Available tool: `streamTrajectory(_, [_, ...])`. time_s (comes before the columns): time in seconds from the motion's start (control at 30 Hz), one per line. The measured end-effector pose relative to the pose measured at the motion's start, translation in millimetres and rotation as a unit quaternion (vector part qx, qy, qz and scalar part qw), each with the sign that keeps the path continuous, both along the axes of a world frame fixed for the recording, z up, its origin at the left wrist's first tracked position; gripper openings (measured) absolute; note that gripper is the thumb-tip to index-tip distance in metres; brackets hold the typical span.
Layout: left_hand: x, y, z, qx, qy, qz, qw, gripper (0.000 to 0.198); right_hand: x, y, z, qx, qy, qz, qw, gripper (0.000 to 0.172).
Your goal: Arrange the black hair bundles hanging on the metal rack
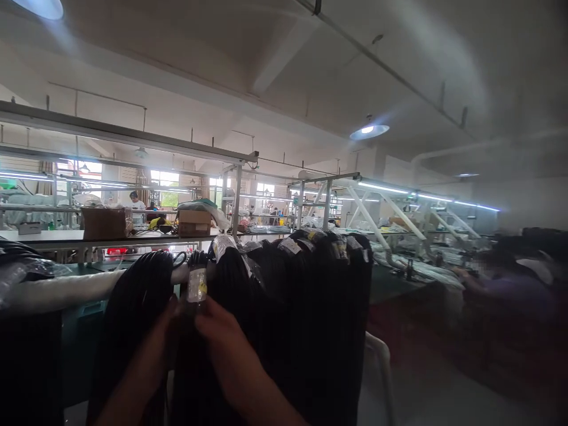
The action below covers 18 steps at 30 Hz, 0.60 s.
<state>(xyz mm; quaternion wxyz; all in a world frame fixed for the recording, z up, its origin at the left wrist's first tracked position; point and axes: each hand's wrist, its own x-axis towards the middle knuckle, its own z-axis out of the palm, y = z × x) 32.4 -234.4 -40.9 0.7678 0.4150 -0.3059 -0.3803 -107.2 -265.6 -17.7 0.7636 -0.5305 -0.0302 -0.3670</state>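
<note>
Black cable bundles (293, 296) hang in a row over a white padded rail (66, 289). Both my hands are raised to one bundle near the rail. My left hand (166, 322) and my right hand (217, 328) grip that black bundle (195, 355) just below its taped label wrap (196, 285). The bundle's loop hooks over the rail between a thick coil (137, 284) on the left and more labelled bundles on the right. My forearms cover the lower part of the held bundle.
Long work benches with cardboard boxes (105, 223) and overhead strip lights run across the hall behind the rail. A seated person (510, 284) works at the right bench; other people stand far back left. A white frame (379, 355) stands beside the hanging bundles.
</note>
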Motion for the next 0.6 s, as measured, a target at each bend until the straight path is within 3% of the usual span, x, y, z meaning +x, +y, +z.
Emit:
streamTrajectory(0.1, [-11.5,4.2,6.9,-0.043,0.055,-0.076,0.995,0.036,2.3,1.8,6.2,-0.011,-0.018,0.054,0.998,0.031])
streamTrajectory(0.2, [-15.5,10.2,11.3,-0.046,0.053,-0.056,0.996,0.03,2.5,2.2,7.8,-0.019,-0.01,0.051,0.998,0.028])
streamTrajectory(0.27, [-15.1,16.2,11.1,-0.027,0.04,-0.062,0.997,0.037,0.2,2.0,6.5,-0.034,-0.006,0.041,0.999,0.03])
streamTrajectory(0.37, [-15.3,25.1,8.5,-0.022,-0.017,-0.068,0.997,0.04,-4.8,1.6,2.8,-0.071,0.003,0.02,0.997,0.044])
streamTrajectory(0.47, [-21.5,30.3,8.9,-0.037,-0.083,-0.021,0.996,0.032,-8.3,1.0,-3.8,-0.098,0.028,-0.021,0.995,0.071])
streamTrajectory(0.6, [-36.3,33.4,13.8,-0.082,-0.072,0.019,0.994,0.026,-10.4,-1.1,-23.6,-0.171,0.041,-0.075,0.982,0.075])
